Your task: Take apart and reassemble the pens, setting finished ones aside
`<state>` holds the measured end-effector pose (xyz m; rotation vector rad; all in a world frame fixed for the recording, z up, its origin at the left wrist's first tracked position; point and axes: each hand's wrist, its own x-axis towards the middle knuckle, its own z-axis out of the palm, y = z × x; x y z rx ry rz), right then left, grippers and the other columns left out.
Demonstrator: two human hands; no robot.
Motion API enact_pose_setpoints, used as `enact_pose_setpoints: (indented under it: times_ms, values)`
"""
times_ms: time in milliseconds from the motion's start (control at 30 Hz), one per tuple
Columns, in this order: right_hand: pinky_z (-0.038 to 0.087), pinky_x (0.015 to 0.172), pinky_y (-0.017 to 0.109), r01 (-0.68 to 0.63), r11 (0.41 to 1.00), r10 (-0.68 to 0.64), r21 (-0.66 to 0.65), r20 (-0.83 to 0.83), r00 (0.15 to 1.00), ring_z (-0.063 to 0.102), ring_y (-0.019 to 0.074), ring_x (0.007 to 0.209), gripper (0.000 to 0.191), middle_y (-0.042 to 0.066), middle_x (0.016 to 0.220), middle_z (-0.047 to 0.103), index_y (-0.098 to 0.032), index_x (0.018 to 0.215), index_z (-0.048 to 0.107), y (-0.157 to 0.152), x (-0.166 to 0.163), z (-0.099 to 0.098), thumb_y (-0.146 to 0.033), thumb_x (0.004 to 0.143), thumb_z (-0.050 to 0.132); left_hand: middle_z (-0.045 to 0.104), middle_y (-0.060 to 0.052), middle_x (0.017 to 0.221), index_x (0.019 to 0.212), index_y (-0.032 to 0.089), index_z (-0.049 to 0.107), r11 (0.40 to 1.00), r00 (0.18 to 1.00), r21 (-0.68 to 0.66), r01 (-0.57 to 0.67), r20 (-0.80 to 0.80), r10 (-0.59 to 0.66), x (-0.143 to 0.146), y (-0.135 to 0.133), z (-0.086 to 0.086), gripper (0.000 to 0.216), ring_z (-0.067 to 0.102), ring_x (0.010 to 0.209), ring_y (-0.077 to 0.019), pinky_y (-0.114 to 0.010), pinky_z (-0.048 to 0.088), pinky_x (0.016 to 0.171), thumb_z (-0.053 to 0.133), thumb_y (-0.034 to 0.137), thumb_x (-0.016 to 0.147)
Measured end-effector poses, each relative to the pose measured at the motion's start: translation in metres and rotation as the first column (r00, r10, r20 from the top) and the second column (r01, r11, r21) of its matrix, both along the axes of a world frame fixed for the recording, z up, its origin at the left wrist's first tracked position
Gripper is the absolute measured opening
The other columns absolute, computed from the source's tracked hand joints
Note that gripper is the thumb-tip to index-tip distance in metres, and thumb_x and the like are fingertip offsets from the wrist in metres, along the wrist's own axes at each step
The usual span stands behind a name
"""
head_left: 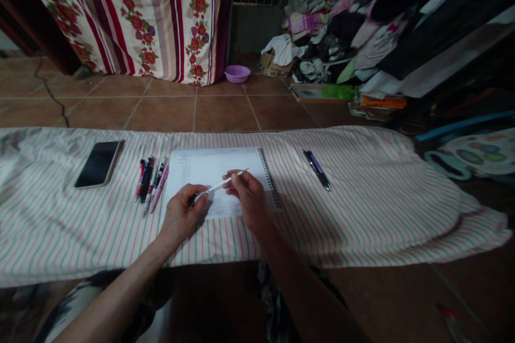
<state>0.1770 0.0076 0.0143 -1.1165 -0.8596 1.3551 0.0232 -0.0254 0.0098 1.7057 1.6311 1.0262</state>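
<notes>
Over the spiral notebook (225, 158), both hands hold a slim white rod (220, 184) that looks like a pen refill, slanting up to the right. My left hand (183, 211) is closed around its lower left end; something dark shows between those fingers, too small to name. Near the upper right end, my right hand (251, 198) pinches the rod between thumb and fingers. Left of the notebook lies a row of several pens (151, 185), red, dark, white and pink. A black and purple pen (317, 169) rests by itself on the right.
A striped cloth (374, 198) covers the low surface under everything. At its left lies a smartphone (99, 164), screen up. Beyond are a tiled floor (169, 107), a purple bowl (237, 74), a floral curtain (161, 21) and heaped clothes (341, 27).
</notes>
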Motion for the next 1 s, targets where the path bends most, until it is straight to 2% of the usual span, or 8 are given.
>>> enact_pose_setpoints:
  times_ms: [167, 467, 667, 1000]
  values:
    - [0.048, 0.052, 0.021, 0.012, 1.0, -0.012, 0.005, -0.01, 1.0, 0.06, 0.0096, 0.058, 0.025, 0.002, 0.075, 0.068, -0.017, 0.079, 0.063, 0.002, -0.001, -0.005, -0.04, 0.069, 0.064, 0.063, -0.003, 0.078, 0.085, 0.018, 0.062, 1.0, 1.0, -0.013, 0.0, 0.022, 0.0, 0.001, 0.001, -0.001, 0.02, 0.056, 0.069, -0.0148, -0.027, 0.044, 0.064, 0.05, 0.033, 0.079]
    - [0.048, 0.054, 0.02, -0.011, 1.0, 0.01, -0.012, -0.025, 1.0, 0.06, 0.0083, 0.059, 0.023, 0.001, 0.077, 0.068, -0.017, 0.08, 0.063, -0.001, 0.001, 0.002, -0.038, 0.069, 0.064, 0.063, -0.002, 0.077, 0.084, 0.019, 0.062, 1.0, 1.0, 0.006, -0.007, 0.017, 0.007, 0.001, 0.001, 0.0, 0.018, 0.056, 0.068, -0.0145, -0.026, 0.044, 0.063, 0.051, 0.031, 0.078]
    - [0.047, 0.053, 0.021, 0.0, 1.0, 0.0, -0.013, -0.029, 1.0, 0.059, 0.0087, 0.058, 0.023, 0.002, 0.076, 0.068, -0.017, 0.08, 0.063, 0.002, -0.001, -0.002, -0.037, 0.069, 0.064, 0.063, -0.002, 0.078, 0.085, 0.019, 0.062, 1.0, 1.0, 0.014, 0.003, 0.001, -0.004, -0.001, 0.002, -0.004, 0.018, 0.055, 0.067, -0.014, -0.027, 0.043, 0.062, 0.051, 0.032, 0.079]
    - [0.047, 0.052, 0.021, -0.029, 0.998, 0.029, 0.047, 0.014, 0.999, 0.06, 0.0098, 0.06, 0.022, 0.003, 0.08, 0.069, -0.019, 0.083, 0.063, 0.004, 0.001, -0.008, -0.038, 0.072, 0.06, 0.061, -0.002, 0.075, 0.084, 0.019, 0.062, 0.999, 1.0, 0.032, 0.0, -0.015, 0.0, 0.0, 0.002, -0.001, 0.017, 0.053, 0.063, -0.0131, -0.026, 0.042, 0.06, 0.051, 0.03, 0.078]
